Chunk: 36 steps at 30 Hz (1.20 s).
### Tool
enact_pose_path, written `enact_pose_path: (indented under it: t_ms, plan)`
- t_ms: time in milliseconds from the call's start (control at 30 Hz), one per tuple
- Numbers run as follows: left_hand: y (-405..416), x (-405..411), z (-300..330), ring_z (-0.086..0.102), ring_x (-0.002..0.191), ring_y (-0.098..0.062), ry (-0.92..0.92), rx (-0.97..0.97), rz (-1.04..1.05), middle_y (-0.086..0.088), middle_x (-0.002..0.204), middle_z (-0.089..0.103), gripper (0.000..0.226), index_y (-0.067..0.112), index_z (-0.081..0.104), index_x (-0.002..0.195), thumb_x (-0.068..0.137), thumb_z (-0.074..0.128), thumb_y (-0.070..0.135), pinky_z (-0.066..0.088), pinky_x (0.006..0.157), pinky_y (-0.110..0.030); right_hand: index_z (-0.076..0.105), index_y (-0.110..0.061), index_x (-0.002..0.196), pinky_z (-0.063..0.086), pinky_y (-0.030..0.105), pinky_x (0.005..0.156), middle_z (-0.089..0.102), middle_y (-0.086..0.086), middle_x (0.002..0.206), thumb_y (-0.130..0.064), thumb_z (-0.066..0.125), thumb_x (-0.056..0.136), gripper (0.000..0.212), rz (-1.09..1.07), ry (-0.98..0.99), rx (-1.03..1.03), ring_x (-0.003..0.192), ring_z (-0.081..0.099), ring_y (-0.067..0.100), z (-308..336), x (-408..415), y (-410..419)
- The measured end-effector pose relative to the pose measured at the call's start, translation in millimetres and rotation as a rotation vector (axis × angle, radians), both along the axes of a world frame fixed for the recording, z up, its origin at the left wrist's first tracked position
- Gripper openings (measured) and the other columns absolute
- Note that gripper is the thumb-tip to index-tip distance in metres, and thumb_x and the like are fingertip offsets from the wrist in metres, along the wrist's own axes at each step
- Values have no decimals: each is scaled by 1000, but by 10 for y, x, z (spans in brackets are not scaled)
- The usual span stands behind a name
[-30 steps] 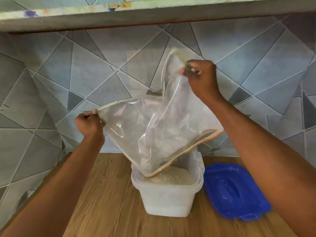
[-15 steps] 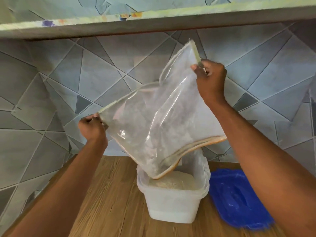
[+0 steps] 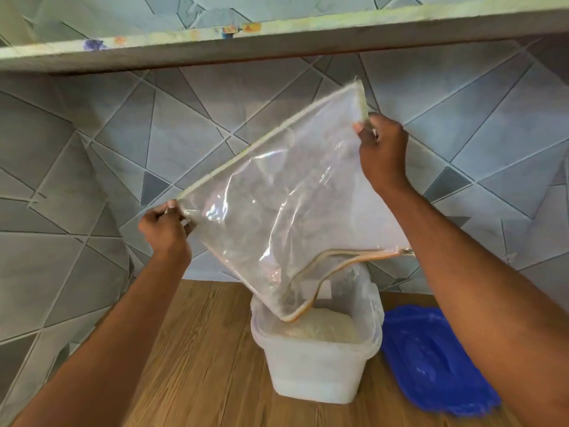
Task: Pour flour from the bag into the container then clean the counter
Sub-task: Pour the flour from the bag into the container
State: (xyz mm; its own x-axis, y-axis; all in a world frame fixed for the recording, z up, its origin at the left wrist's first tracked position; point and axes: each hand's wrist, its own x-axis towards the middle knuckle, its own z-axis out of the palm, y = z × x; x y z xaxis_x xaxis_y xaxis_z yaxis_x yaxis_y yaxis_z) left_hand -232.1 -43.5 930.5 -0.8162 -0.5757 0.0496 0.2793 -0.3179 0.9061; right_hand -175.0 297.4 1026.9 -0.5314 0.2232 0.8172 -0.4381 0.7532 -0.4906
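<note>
A clear plastic zip bag (image 3: 286, 204) hangs upside down over a white translucent container (image 3: 314, 368) on the wooden counter (image 3: 200, 365). The bag's open mouth dips inside the container's rim, just above a mound of flour (image 3: 320, 326). The bag looks nearly empty, with only a dusty film inside. My left hand (image 3: 166, 229) pinches the bag's lower left bottom corner. My right hand (image 3: 381, 149) pinches the upper right bottom corner, higher up near the tiled wall.
A blue lid (image 3: 431, 362) lies flat on the counter right of the container. A grey tiled wall (image 3: 92, 180) runs behind and along the left. A shelf edge (image 3: 277, 35) overhangs above the hands.
The bag has been pulled flatter and tauter between both hands. My right hand has shifted right and slightly lower. The bag's mouth stays over the container.
</note>
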Motion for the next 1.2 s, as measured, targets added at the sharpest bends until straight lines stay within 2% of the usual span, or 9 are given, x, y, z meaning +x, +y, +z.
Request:
enact_pose_path:
  t_ms: [67, 233, 333, 533, 633, 700, 833, 1100, 1200]
  plan:
    - [-27, -8, -36, 57, 67, -14, -12, 18, 3, 0, 78, 59, 30, 19, 50, 77, 100, 45, 1, 53, 55, -30, 51, -4, 66, 31, 20, 56, 42, 2, 59, -11, 61, 95, 32, 14, -21, 49, 63, 39, 7, -2, 26, -14]
    - [-64, -59, -108, 57, 76, -22, -48, 3, 20, -6, 86, 59, 28, 20, 56, 79, 98, 44, 3, 52, 52, -28, 34, -18, 59, 25, 26, 54, 27, -7, 56, -14, 64, 92, 45, 91, -18, 79, 59, 28, 7, -2, 38, -89]
    - [-92, -84, -153, 60, 75, -19, -75, 24, 33, -6, 91, 61, 18, 17, 56, 86, 100, 49, 9, 54, 48, -26, 43, -13, 58, 29, 24, 56, 32, -12, 54, -15, 64, 91, 39, 106, -14, 17, 58, 32, 3, 28, -8, -108]
    - [-204, -140, -196, 58, 81, -24, -101, 29, 52, -10, 93, 60, 14, 18, 56, 85, 98, 58, 17, 54, 50, -26, 52, 1, 64, 32, 27, 58, 39, 4, 62, -26, 65, 88, 39, 163, -99, 98, 63, 39, 10, 24, -110, -189]
    - [-238, -152, -253, 59, 82, -24, -111, 23, 52, -11, 96, 59, 7, 15, 56, 95, 99, 58, 20, 64, 65, -40, 53, -7, 61, 31, 24, 55, 39, -3, 59, -21, 67, 90, 35, 158, -106, 36, 57, 36, 2, 53, -141, -179]
    - [-260, -157, -277, 60, 83, -21, -122, 36, 79, -8, 97, 60, 11, 17, 55, 90, 99, 58, 22, 63, 74, -41, 52, -6, 59, 33, 21, 56, 38, -11, 55, -18, 69, 90, 37, 182, -115, 79, 54, 36, -2, 56, -147, -224]
    - [-294, -193, -317, 61, 83, -22, -148, 53, 96, -4, 89, 60, 23, 24, 51, 76, 98, 58, 23, 62, 80, -42, 60, -9, 61, 35, 22, 58, 49, -6, 54, -20, 70, 89, 32, 207, -101, 80, 57, 41, -3, 107, -143, -322]
    - [-351, -238, -348, 58, 81, -23, -199, 58, 155, -5, 90, 59, 14, 20, 52, 84, 98, 54, 18, 62, 82, -50, 59, -6, 60, 33, 22, 58, 44, -10, 55, -21, 72, 89, 35, 195, -78, 66, 55, 40, 3, 287, -213, -484]
    - [-408, -256, -361, 60, 78, -24, -251, 19, 215, -15, 99, 66, 11, 14, 59, 92, 97, 56, 23, 62, 78, -45, 69, -4, 67, 34, 8, 57, 51, -20, 56, -16, 72, 90, 26, 138, -73, 47, 53, 51, -11, 313, -255, -487]
